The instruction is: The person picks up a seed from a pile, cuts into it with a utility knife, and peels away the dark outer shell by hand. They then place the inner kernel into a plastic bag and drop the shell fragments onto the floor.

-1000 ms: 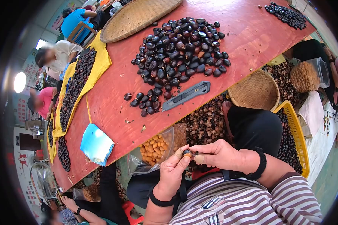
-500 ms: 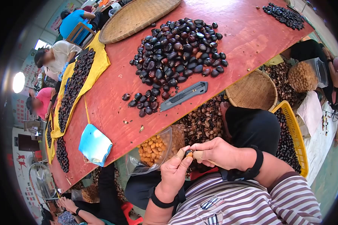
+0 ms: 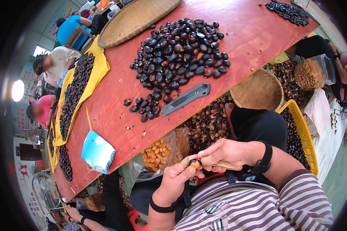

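My left hand (image 3: 176, 178) pinches a dark nut (image 3: 194, 164) whose orange inside shows on one side. Close against it, my right hand (image 3: 229, 154) has its fingers wrapped round a tool with a wooden handle (image 3: 228, 165); the tool's tip is hidden at the nut. Tape or covers wrap some fingertips. Just beyond my hands, a clear plastic bag (image 3: 156, 156) holds orange kernels. On the red table (image 3: 142, 133) lie a large heap of dark nuts (image 3: 183, 54) and a grey box cutter (image 3: 186, 100).
A woven tray (image 3: 135, 23) and yellow cloth (image 3: 98, 65) with dark nuts lie on the table. A blue-and-white packet (image 3: 98, 151) is at its edge. A round basket (image 3: 256, 90), yellow crate (image 3: 306, 140) and shells (image 3: 208, 129) stand below. Other people sit around the table.
The nut has turned, showing more of its orange inside. My right hand has tilted, and more of the wooden handle shows. The view has shifted slightly.
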`<state>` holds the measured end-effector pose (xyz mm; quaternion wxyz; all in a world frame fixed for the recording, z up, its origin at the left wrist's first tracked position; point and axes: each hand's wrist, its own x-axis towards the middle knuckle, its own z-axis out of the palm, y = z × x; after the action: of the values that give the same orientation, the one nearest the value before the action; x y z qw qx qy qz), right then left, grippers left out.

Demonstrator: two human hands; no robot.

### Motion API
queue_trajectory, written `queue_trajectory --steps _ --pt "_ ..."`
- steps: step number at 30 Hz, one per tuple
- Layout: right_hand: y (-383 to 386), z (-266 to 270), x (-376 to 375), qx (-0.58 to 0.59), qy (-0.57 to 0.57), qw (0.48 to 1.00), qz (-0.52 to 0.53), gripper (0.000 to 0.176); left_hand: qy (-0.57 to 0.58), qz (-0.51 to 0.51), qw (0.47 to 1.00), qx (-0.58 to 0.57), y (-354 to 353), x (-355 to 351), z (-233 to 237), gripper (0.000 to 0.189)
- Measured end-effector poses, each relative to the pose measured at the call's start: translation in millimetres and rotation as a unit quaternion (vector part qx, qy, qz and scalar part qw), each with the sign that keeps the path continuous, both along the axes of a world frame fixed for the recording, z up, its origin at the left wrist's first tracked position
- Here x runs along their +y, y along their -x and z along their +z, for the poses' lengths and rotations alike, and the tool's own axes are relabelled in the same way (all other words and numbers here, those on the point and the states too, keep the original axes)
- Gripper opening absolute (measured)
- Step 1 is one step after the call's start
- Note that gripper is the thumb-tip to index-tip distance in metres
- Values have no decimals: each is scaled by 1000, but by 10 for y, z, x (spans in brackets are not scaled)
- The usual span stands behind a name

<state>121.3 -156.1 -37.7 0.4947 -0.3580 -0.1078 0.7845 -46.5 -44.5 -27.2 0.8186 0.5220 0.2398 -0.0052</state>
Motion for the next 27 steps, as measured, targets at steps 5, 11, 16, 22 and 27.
queue_trajectory --steps 5,11,16,22,27 --pt "111 -85 34 -116 -5 992 -57 19 123 61 990 20 -24 29 -119 37" --pt "265 -107 36 -325 -57 938 -101 20 5 126 992 10 -83 -47 -153 25" --pt "125 -14 27 -254 -52 965 -33 21 -79 120 990 -9 -80 -110 -95 23" --pt "10 -111 21 -242 -22 961 -131 26 -31 62 996 50 -35 -97 -30 30" --pt "188 -78 -39 -400 -157 897 -108 34 82 120 988 42 20 -1 -66 34"
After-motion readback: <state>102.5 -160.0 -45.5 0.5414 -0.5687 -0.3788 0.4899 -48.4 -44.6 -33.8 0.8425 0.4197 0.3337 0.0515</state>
